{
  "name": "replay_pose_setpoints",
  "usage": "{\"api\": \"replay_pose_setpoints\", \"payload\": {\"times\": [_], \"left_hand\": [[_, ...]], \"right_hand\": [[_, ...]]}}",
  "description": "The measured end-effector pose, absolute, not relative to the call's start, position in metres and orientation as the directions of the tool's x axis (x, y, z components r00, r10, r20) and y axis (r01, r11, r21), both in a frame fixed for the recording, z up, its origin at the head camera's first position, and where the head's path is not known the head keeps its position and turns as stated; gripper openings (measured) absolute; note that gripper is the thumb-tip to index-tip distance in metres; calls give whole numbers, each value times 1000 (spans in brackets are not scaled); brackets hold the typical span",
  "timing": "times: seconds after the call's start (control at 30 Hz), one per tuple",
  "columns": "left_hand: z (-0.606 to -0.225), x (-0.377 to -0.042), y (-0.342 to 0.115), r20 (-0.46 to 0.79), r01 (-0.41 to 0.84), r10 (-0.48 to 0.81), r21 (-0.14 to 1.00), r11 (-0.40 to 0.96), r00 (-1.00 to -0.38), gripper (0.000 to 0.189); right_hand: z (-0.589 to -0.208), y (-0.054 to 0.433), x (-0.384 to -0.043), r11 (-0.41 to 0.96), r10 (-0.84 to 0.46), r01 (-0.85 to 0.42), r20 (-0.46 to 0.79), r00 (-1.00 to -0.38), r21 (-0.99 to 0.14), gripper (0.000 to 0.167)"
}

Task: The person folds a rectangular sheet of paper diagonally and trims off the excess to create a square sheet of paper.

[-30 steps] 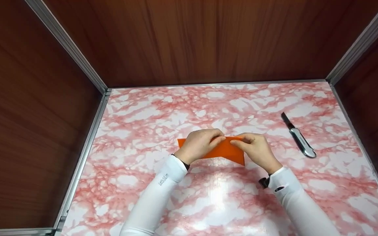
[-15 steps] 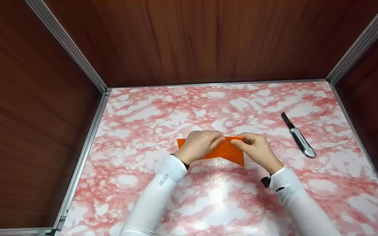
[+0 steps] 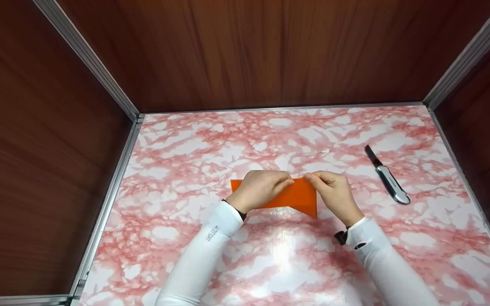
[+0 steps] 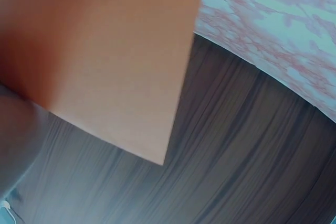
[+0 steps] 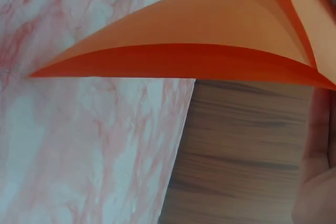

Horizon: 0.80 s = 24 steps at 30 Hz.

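Between both hands is a folded sheet of orange paper (image 3: 296, 195), its lower right corner pointing down toward the body. My left hand (image 3: 257, 187) pinches its far edge near the middle, thumb on top, and covers part of the sheet's left half. At the right end of the same edge, my right hand (image 3: 332, 191) pinches the paper between thumb and fingers. The right wrist view shows the paper's layers (image 5: 184, 30) bowed apart along one side, with a crease near the fingers. A flat corner of the paper (image 4: 126, 87) fills much of the left wrist view.
A utility knife (image 3: 391, 183) lies on the right of the pink-and-white marbled table (image 3: 211, 144), its dark blade exposed and pointing away. Brown wood-grain panels (image 3: 245, 55) with metal edging enclose the table at the back and both sides.
The right thumb has shifted up to the paper's far edge, and more of the sheet's right part shows. The left hand stays nearly in place. The knife has not moved.
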<state>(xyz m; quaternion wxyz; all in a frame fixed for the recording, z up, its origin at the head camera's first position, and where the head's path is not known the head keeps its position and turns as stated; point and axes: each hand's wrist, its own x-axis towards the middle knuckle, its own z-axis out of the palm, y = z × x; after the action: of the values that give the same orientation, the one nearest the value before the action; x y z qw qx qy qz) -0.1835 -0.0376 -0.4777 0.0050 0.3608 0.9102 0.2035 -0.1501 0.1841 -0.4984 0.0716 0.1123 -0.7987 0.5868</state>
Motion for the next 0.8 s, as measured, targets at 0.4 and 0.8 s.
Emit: {"api": "replay_pose_setpoints", "payload": {"times": [0.4, 0.8], "left_hand": [[-477, -182, -42, 99, 641, 661, 386, 664, -744, 30], [-478, -184, -50, 55, 626, 675, 435, 647, -735, 29]], "right_hand": [[-492, 186, -146, 312, -195, -158, 100, -976, -937, 13], [-494, 185, -145, 307, -187, -194, 140, -972, -932, 12]]}}
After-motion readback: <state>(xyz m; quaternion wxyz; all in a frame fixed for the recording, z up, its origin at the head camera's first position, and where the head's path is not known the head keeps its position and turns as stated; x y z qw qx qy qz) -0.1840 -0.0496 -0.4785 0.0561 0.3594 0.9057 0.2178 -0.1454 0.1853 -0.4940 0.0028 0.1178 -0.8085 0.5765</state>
